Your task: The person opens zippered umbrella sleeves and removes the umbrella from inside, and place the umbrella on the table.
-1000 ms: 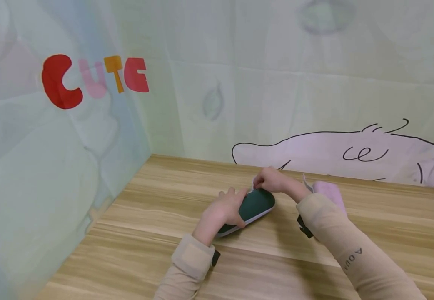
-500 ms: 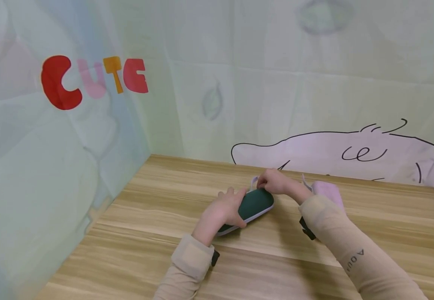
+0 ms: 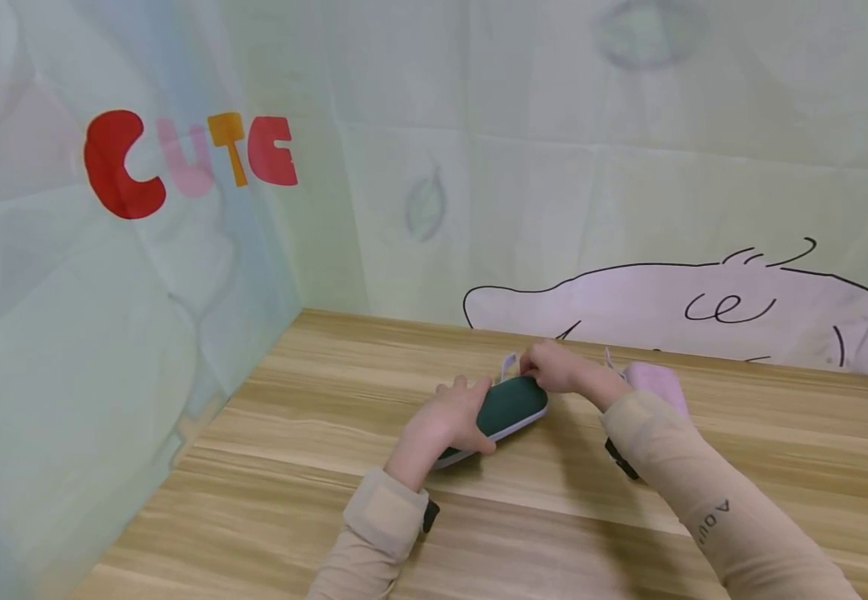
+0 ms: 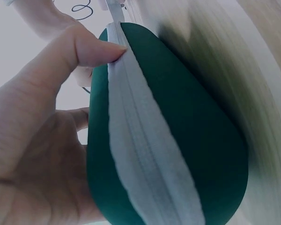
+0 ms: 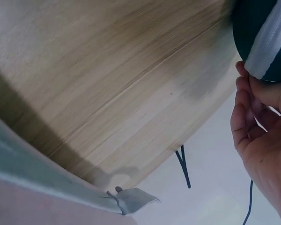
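A dark green zippered case (image 3: 512,406) with a pale zipper band (image 4: 138,126) lies on the wooden table, slanting away to the right. My left hand (image 3: 445,421) grips its near end, fingers over the top and thumb on the zipper band at the side. At the far right end, my right hand (image 3: 554,365) has its thumb and fingertips pinched together at the zipper; the zipper pull is hidden between them. In the right wrist view these fingertips (image 5: 243,82) meet right at the band. A light lilac strap (image 3: 507,365) sticks up from the case's far edge.
A pink case (image 3: 656,385) with a pale strap stands behind my right forearm, partly covered by it. Printed cloth walls (image 3: 404,167) rise along the left and far edges of the wooden table (image 3: 344,375).
My right hand has slid a little to the right along the case's far edge, away from the lilac strap, which now shows more. My left hand keeps its grip almost unmoved.
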Action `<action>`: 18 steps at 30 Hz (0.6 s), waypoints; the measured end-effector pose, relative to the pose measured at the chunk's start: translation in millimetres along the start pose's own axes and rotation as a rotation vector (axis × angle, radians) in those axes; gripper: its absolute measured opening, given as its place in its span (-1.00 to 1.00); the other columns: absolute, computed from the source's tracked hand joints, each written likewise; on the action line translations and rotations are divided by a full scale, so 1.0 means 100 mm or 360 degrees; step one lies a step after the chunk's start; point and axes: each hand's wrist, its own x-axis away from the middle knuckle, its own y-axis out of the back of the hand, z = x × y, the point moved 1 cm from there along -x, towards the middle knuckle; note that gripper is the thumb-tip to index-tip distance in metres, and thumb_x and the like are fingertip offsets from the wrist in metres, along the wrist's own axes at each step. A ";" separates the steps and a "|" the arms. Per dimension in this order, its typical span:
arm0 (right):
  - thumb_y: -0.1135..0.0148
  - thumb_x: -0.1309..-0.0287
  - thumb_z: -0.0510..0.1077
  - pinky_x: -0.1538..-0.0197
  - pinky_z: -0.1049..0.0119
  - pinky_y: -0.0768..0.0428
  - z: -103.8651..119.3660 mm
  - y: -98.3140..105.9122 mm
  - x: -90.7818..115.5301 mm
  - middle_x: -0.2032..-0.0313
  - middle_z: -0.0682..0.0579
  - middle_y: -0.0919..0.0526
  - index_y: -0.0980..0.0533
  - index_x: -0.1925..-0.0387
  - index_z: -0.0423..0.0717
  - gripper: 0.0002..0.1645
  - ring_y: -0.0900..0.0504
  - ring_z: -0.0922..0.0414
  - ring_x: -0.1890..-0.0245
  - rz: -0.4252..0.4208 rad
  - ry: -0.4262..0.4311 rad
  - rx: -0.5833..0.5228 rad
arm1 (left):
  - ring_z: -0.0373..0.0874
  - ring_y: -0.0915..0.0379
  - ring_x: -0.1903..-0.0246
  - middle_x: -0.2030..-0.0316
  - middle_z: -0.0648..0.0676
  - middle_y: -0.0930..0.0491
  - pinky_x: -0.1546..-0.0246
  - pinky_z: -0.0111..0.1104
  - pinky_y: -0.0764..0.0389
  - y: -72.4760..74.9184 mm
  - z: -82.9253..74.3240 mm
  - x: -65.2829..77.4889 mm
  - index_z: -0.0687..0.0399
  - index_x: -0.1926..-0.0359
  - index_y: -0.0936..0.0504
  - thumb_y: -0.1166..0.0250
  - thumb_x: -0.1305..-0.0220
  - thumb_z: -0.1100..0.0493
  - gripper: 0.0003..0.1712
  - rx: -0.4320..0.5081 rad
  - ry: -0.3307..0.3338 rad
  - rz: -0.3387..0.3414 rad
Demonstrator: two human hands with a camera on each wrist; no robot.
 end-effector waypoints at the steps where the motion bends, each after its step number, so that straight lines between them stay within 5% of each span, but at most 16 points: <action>1: -0.07 -0.24 -0.39 0.21 0.27 -0.64 0.00 0.00 0.00 0.28 -0.09 -0.71 -0.67 0.31 -0.23 -0.76 -0.64 0.11 0.28 0.0001 0.0008 0.0028 | 0.18 -0.34 -0.09 -0.27 0.29 -0.28 0.07 -0.01 -0.55 0.00 0.00 0.00 -0.08 -0.44 -0.12 -0.46 -0.01 -0.08 0.03 0.0000 0.0000 0.0000; 18: -0.05 -0.25 -0.36 0.18 0.24 -0.63 -0.04 -0.01 0.03 0.26 -0.08 -0.72 -0.66 0.27 -0.22 -0.75 -0.64 0.13 0.28 0.0005 0.0007 0.0024 | 0.19 -0.33 -0.10 -0.28 0.30 -0.27 0.05 0.01 -0.53 0.01 0.01 0.01 -0.07 -0.45 -0.11 -0.46 -0.02 -0.06 0.03 0.0019 -0.0006 0.0005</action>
